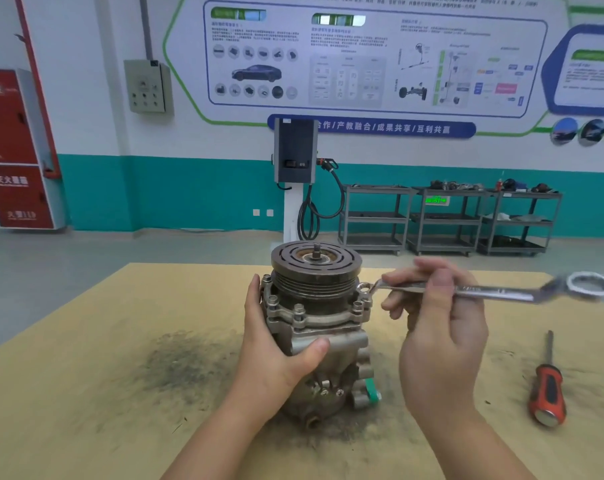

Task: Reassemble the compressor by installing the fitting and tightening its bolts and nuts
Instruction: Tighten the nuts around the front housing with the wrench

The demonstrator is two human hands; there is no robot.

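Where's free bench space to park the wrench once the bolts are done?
Bare board lies between the right hand and the screwdriver, and a wide patch left of the compressor beyond the left hand, though dusty with dark grit. It is crowded at the compressor, where both hands and the wrench meet.

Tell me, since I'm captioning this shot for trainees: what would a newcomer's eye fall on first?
First, the grimy grey metal compressor standing upright mid-table, dark grooved pulley on top, gripped by the left hand. Next, the long shiny steel ring wrench the right hand holds, its small ring on a bolt at the compressor's right flange. A red-and-black-handled screwdriver lies at right on the stained yellow tabletop.
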